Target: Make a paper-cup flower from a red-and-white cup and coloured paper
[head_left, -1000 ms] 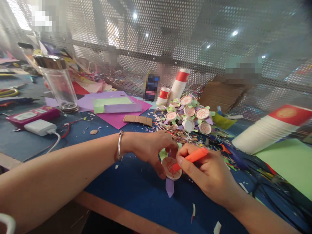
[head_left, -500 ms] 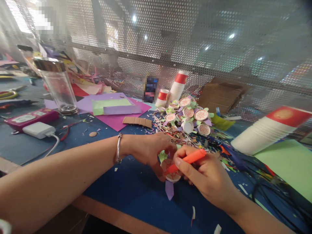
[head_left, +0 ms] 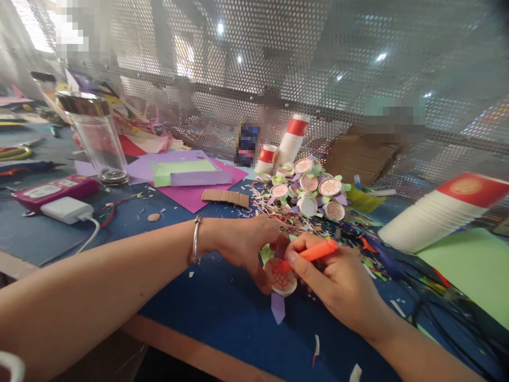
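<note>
My left hand (head_left: 254, 246) is closed round the upper left edge of a small paper turtle (head_left: 283, 284). The turtle has a round, cup-bottom shell with red web-like lines, green paper pieces and a purple pointed strip at its near end. An orange-red marker (head_left: 314, 252) is gripped in my right hand (head_left: 338, 286), its tip end at the upper part of the shell. The exact tip is hard to make out. Beyond my hands lies a heap of similar paper turtles (head_left: 308, 185), several with red lines on their round tops.
Stacked paper cups (head_left: 433, 217) lean at the right beside a green sheet (head_left: 473, 265) and black cables (head_left: 437, 313). Paper scraps lie around the heap. At left stand a glass bottle (head_left: 103, 143), a pink power strip (head_left: 51, 191) and a white charger (head_left: 67, 208). A cardboard strip (head_left: 225, 198) lies mid-table.
The marker end has shifted slightly up and right on the shell, uncovering more of the red lines. My left hand keeps its hold. The whole view has shifted slightly.
</note>
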Available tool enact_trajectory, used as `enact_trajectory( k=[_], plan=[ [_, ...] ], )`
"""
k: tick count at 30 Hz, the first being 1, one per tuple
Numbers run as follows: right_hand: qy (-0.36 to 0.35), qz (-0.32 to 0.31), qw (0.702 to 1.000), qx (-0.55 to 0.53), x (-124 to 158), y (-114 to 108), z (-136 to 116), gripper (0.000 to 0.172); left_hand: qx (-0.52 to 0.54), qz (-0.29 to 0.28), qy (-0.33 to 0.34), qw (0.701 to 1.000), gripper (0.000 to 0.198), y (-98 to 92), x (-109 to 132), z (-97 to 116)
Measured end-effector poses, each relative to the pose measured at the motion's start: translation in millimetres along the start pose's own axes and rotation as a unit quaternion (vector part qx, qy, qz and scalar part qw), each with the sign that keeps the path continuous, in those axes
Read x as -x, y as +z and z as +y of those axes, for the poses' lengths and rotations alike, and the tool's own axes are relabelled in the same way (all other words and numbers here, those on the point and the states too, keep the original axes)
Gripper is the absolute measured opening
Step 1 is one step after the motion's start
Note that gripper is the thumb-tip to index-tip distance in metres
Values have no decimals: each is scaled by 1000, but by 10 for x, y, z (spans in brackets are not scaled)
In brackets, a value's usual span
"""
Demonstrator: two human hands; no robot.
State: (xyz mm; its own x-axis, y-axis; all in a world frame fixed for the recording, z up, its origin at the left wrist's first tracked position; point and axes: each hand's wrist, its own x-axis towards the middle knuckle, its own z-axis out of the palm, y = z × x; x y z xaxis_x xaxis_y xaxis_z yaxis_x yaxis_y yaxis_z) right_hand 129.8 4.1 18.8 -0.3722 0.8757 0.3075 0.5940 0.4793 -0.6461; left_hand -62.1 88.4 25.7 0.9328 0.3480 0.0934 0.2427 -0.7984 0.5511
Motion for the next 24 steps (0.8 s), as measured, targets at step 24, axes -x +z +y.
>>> enact_trajectory(
  k=[24],
  plan=[
    [13, 28, 999, 27, 22, -100, 31, 22, -11, -25, -17, 999, 39, -20, -17, -8]
  ],
)
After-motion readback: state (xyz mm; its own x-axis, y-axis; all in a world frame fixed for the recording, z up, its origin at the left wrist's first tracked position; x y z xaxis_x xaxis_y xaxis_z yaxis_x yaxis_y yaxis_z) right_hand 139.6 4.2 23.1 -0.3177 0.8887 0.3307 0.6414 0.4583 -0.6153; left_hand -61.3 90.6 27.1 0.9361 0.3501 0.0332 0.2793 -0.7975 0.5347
